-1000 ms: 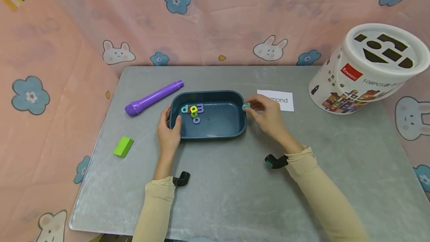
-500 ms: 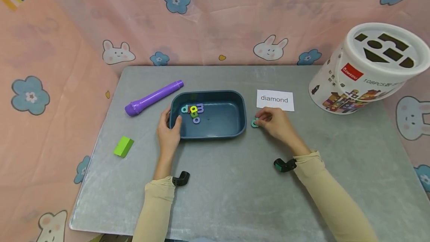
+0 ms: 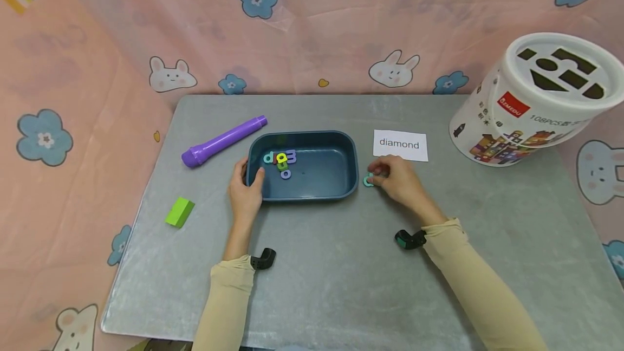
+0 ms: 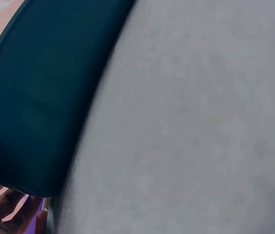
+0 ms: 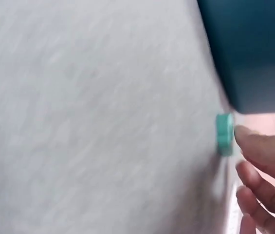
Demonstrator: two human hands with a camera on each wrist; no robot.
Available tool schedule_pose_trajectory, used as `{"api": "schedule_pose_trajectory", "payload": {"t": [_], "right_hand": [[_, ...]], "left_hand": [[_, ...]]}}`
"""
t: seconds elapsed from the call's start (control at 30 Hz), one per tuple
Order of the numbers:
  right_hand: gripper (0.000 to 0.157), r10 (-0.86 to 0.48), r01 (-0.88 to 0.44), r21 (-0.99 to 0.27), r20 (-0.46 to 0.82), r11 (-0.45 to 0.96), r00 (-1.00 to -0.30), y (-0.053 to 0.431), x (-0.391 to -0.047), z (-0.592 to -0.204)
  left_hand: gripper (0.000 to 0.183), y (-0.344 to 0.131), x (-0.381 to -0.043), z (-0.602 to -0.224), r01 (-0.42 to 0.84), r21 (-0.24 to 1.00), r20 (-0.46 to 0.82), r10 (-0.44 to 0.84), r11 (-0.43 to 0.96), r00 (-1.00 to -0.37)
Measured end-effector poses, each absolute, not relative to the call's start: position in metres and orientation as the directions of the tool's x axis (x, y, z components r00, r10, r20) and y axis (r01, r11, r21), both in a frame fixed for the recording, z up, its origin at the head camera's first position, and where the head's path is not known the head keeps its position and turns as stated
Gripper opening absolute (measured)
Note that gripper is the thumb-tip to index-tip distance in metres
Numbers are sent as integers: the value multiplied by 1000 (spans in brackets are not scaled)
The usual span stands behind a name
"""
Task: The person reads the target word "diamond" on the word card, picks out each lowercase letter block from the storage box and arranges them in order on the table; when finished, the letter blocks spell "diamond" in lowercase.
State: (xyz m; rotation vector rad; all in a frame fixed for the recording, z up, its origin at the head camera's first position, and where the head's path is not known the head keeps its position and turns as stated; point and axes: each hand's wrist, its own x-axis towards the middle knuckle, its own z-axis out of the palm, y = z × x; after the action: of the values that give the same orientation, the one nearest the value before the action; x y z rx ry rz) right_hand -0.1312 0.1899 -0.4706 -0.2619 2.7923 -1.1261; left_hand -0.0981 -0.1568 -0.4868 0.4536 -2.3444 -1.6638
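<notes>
A dark blue tray point(image 3: 324, 175) sits mid-table in the head view. My left hand point(image 3: 246, 194) grips its left end, with the thumb over the rim. Inside lie several coloured plastic letters, among them a yellow letter point(image 3: 281, 158) and a purple ring-shaped letter point(image 3: 286, 174). Right of the tray, a small teal letter point(image 3: 368, 181) rests on the table. My right hand point(image 3: 402, 183) has its thumb against this letter; in the right wrist view the other fingers point(image 5: 254, 180) stay apart from it. Part of the teal letter is hidden by the thumb.
A white card point(image 3: 400, 146) printed "diamond" lies behind my right hand. A purple tube-shaped stick point(image 3: 224, 142) and a green block point(image 3: 180, 212) are on the left. At back right stands a white bucket point(image 3: 526, 118) with a slotted lid.
My right hand has moved from the tray's right rim down to the table with the teal letter, uncovering the card. Since then the letter has slid slightly left. My left hand stays put.
</notes>
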Motion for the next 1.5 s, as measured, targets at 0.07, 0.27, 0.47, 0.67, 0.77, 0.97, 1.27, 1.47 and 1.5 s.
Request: {"api": "schedule_pose_trajectory", "payload": {"t": [0.07,0.27,0.47,0.67,0.77,0.97,1.27,1.47,1.5], "right_hand": [[21,-196,-145,-677,0,722,-981,186,-130,-466],[13,-104,-225,-679,216,699,-971,162,-124,-450],[24,-309,-429,-641,297,637,-903,126,-122,-446],[49,-540,-505,-509,91,697,-837,89,-124,-446],[58,-583,-492,-524,-10,695,-812,71,-127,-446],[62,-615,-470,-574,-76,671,-785,40,-139,-451],[66,-655,-546,-465,-100,697,-749,13,-160,-465],[52,-663,-584,-394,-95,710,-743,8,-162,-466],[49,-665,-594,-384,-76,707,-743,7,-162,-466]], "left_hand": [[47,-157,-98,-487,-118,944,7,-378,308,-926],[47,-157,-98,-487,-114,947,6,-373,301,-928],[46,-156,-98,-486,-122,951,-7,-374,285,-928],[47,-157,-99,-487,-126,948,-10,-370,291,-929],[47,-157,-99,-487,-121,950,-6,-370,287,-929],[47,-158,-99,-487,-110,952,3,-369,286,-929],[47,-158,-99,-486,-109,956,-6,-352,272,-936],[47,-158,-99,-486,-113,958,-10,-363,264,-932],[47,-158,-98,-486,-113,958,-9,-365,264,-931]]}}
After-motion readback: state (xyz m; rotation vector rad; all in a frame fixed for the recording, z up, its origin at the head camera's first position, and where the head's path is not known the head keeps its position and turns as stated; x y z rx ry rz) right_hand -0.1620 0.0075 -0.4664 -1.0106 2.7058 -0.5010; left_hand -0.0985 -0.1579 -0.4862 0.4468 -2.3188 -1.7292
